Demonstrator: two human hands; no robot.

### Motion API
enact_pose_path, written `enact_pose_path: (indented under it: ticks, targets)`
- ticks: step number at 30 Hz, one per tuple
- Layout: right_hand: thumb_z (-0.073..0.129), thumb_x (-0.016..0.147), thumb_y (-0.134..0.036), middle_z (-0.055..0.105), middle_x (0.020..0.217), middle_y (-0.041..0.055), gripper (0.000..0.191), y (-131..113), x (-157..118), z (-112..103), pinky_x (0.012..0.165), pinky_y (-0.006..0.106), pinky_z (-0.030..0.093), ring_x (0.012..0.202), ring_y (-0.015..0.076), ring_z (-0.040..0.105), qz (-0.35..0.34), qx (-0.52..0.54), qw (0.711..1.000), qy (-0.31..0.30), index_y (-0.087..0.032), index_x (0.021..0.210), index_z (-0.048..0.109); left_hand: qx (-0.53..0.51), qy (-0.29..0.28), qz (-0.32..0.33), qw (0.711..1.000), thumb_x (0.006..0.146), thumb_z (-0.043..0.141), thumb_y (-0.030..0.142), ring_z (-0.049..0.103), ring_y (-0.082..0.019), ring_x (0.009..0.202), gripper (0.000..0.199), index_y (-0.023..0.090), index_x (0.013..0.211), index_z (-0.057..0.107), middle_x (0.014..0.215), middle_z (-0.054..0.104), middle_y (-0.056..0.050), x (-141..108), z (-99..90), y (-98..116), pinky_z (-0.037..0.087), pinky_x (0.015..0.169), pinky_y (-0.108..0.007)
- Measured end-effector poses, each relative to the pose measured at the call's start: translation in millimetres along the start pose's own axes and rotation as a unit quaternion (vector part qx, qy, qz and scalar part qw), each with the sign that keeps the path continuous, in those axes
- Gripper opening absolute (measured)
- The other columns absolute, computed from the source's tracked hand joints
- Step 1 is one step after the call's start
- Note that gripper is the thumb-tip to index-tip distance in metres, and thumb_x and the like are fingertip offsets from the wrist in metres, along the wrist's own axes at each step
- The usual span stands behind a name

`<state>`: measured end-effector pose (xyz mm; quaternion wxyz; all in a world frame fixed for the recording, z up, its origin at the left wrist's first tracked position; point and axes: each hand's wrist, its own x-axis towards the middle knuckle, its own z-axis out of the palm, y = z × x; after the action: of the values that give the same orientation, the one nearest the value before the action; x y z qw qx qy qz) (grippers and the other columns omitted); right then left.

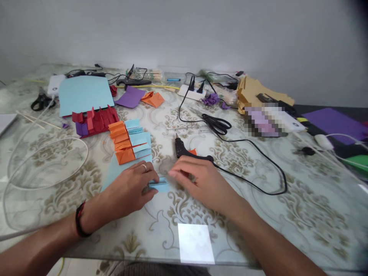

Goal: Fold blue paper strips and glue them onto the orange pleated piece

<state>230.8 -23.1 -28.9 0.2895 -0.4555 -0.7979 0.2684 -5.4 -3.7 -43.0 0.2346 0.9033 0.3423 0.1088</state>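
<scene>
My left hand point(132, 186) pinches a small folded light-blue paper point(161, 184) low over the patterned table. Just right of that paper is my right hand point(198, 180), its thumb and fingers curved and apart, with nothing seen between them. Beyond my right hand lies a black glue gun point(186, 149), beside a small orange scrap. Above my left hand, folded orange paper strips point(122, 142) and light-blue ones point(138, 136) sit in a stack on a larger light-blue sheet point(113, 168).
Red folded papers point(97, 120) and a blue sheet point(84, 94) lie at the back left. Black scissors point(214, 120), a power strip point(192, 92) and a looping black cord stand behind the glue gun. Brown paper point(253, 90) and a purple sheet point(335, 122) are at the right.
</scene>
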Motion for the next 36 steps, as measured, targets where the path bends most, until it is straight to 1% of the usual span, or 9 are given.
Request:
enact_pose_path:
  ticks: [4, 9, 11, 14, 16, 20, 25, 32, 36]
  targets:
    - [0.063, 0.099, -0.019, 0.066, 0.084, 0.0021, 0.012, 2.1, -0.6, 6.2, 0.066, 0.026, 0.046, 0.072, 0.0144, 0.06, -0.042, -0.016, 0.999, -0.029, -0.017, 0.089, 0.07, 0.002, 0.003, 0.002, 1.0, 0.091, 0.067, 0.012, 0.067, -0.027, 0.101, 0.013, 0.017, 0.103, 0.068, 0.105, 0.069, -0.009, 0.4, -0.3, -0.4, 0.056, 0.09, -0.044]
    - [0.061, 0.103, -0.026, 0.053, 0.069, -0.0029, 0.033, -0.8, 0.6, 6.0, 0.059, 0.024, 0.039, 0.062, 0.0117, 0.051, -0.005, -0.02, 1.0, -0.023, -0.017, 0.07, 0.059, 0.008, 0.0, 0.002, 1.0, 0.086, 0.066, 0.006, 0.066, -0.026, 0.099, 0.016, 0.017, 0.098, 0.068, 0.103, 0.069, -0.008, -0.6, 0.1, -1.1, 0.057, 0.087, -0.042]
    - [0.061, 0.102, -0.024, 0.056, 0.072, -0.0026, 0.027, -1.7, 0.9, 5.2, 0.061, 0.024, 0.04, 0.064, 0.0117, 0.053, -0.006, -0.008, 1.0, -0.03, -0.017, 0.077, 0.063, 0.01, 0.001, 0.006, 1.0, 0.084, 0.065, 0.003, 0.065, -0.026, 0.097, 0.017, 0.017, 0.094, 0.067, 0.1, 0.069, -0.008, -0.5, 0.9, -1.3, 0.057, 0.086, -0.042]
    - [0.071, 0.096, -0.023, 0.063, 0.085, -0.0005, 0.007, -0.9, 0.2, 6.9, 0.065, 0.024, 0.043, 0.068, 0.0123, 0.058, -0.017, 0.0, 0.998, -0.068, -0.017, 0.093, 0.069, 0.009, 0.02, 0.027, 0.999, 0.086, 0.062, 0.003, 0.065, -0.026, 0.093, 0.014, 0.016, 0.09, 0.066, 0.095, 0.067, -0.008, 0.5, 1.3, -0.3, 0.056, 0.082, -0.041]
    - [0.075, 0.093, -0.021, 0.064, 0.09, 0.0008, 0.009, 0.3, -0.7, 9.3, 0.065, 0.025, 0.044, 0.068, 0.0124, 0.059, -0.023, -0.007, 0.996, -0.083, -0.016, 0.097, 0.07, 0.007, 0.048, 0.043, 0.998, 0.091, 0.059, 0.005, 0.064, -0.026, 0.092, 0.011, 0.015, 0.09, 0.065, 0.094, 0.066, -0.009, 1.5, 0.2, 1.9, 0.056, 0.081, -0.041]
    - [0.069, 0.094, -0.014, 0.06, 0.086, 0.0012, 0.002, 2.1, -1.4, 11.3, 0.064, 0.025, 0.044, 0.07, 0.0133, 0.057, -0.036, -0.025, 0.998, -0.052, -0.015, 0.092, 0.069, 0.004, 0.096, 0.047, 0.994, 0.095, 0.059, 0.008, 0.064, -0.025, 0.096, 0.008, 0.013, 0.096, 0.064, 0.1, 0.066, -0.01, 2.5, -3.3, 6.6, 0.055, 0.085, -0.041]
    - [0.066, 0.094, -0.012, 0.057, 0.081, 0.001, 0.008, 3.3, -0.4, 10.1, 0.062, 0.024, 0.042, 0.068, 0.013, 0.056, -0.056, -0.025, 0.998, -0.018, -0.015, 0.087, 0.067, 0.003, 0.116, 0.046, 0.992, 0.095, 0.063, 0.011, 0.064, -0.025, 0.097, 0.004, 0.014, 0.099, 0.065, 0.102, 0.066, -0.009, 2.1, -2.7, 5.5, 0.055, 0.085, -0.04]
    - [0.069, 0.087, -0.008, 0.059, 0.081, 0.0005, 0.006, 4.1, -1.7, 12.2, 0.062, 0.024, 0.041, 0.067, 0.0127, 0.056, -0.056, -0.029, 0.998, -0.03, -0.014, 0.086, 0.067, 0.027, 0.107, 0.065, 0.992, 0.098, 0.059, 0.011, 0.063, -0.026, 0.091, 0.006, 0.014, 0.095, 0.064, 0.098, 0.065, -0.009, 3.0, -2.3, 5.1, 0.054, 0.08, -0.04]
    - [0.069, 0.088, -0.009, 0.057, 0.078, -0.0004, 0.008, 4.5, -2.0, 13.8, 0.061, 0.024, 0.04, 0.066, 0.0124, 0.055, -0.06, -0.043, 0.997, -0.027, -0.014, 0.083, 0.066, 0.04, 0.101, 0.065, 0.992, 0.099, 0.057, 0.014, 0.063, -0.027, 0.089, 0.009, 0.013, 0.093, 0.064, 0.095, 0.065, -0.009, 2.4, -3.2, 7.4, 0.053, 0.078, -0.042]
